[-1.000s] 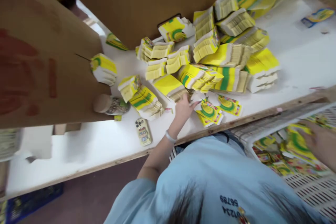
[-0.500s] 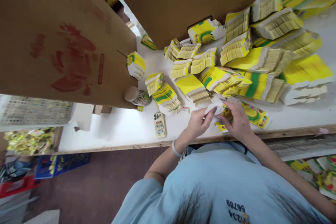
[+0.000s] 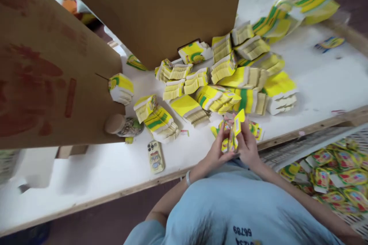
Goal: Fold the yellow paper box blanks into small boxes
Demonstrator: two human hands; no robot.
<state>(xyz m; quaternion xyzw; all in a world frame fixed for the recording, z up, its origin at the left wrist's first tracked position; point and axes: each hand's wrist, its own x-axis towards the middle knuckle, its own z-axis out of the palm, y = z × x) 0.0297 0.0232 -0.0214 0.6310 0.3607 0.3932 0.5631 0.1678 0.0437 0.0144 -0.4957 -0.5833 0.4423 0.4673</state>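
Both my hands are raised together over the table's front edge, holding one small yellow and green carton (image 3: pixel 233 134). My left hand (image 3: pixel 216 154) grips its left side and wears a pale bracelet at the wrist. On the right side my right hand (image 3: pixel 248 147) pinches it, with one yellow flap sticking up. Flat printed carton blanks (image 3: pixel 254 128) lie on the white table (image 3: pixel 322 80) just beyond my fingers. Behind them sits a heap of bundled yellow carton blanks (image 3: pixel 227 80).
A large brown cardboard box (image 3: pixel 57 69) with open flaps stands at the left and back. A phone (image 3: pixel 155 157) in a cartoon case and a lidded jar (image 3: pixel 123 125) lie near it. A white slatted crate (image 3: pixel 330 168) of folded cartons sits at my lower right.
My hands have lifted a carton off the table and brought it toward my body. The camera has swung right, bringing the crate back into view.
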